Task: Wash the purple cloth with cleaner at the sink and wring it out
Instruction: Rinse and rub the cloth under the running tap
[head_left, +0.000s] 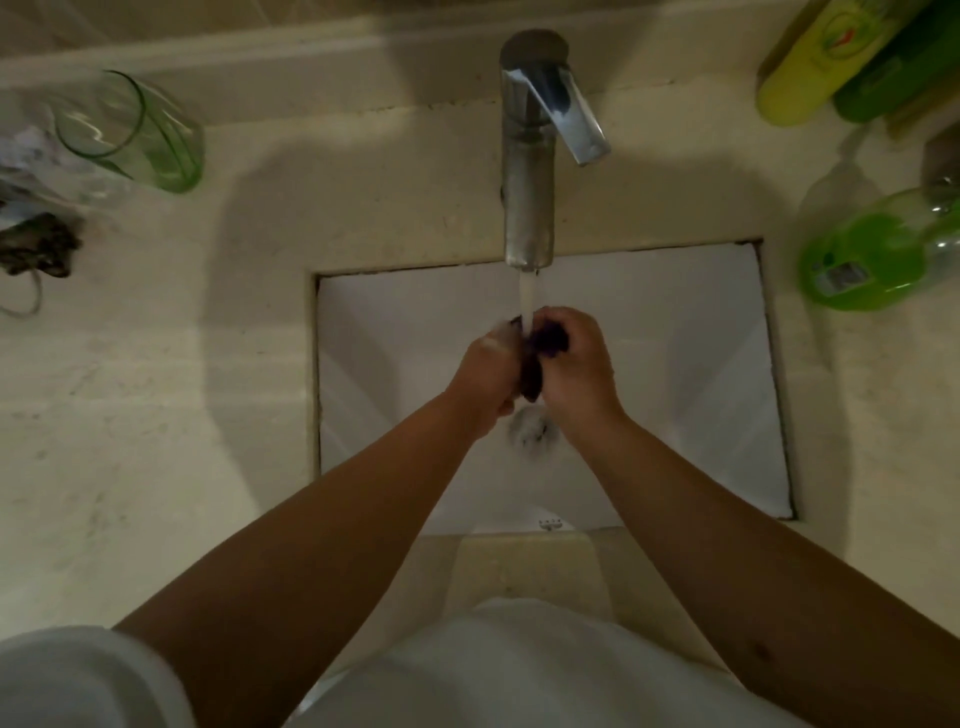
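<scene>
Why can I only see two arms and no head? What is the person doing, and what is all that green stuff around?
The camera sits on the person's head and looks down, so you see what they see: their own arms. The left hand and the right hand squeeze a dark purple cloth between them, under water that runs from the shiny metal tap into the white square sink. On the pale stone counter stands a green-tinted clear glass on the left. On the right are a bright green plastic bottle and, farther back, a yellow-green bottle. Their labels are too blurred to read.
</scene>
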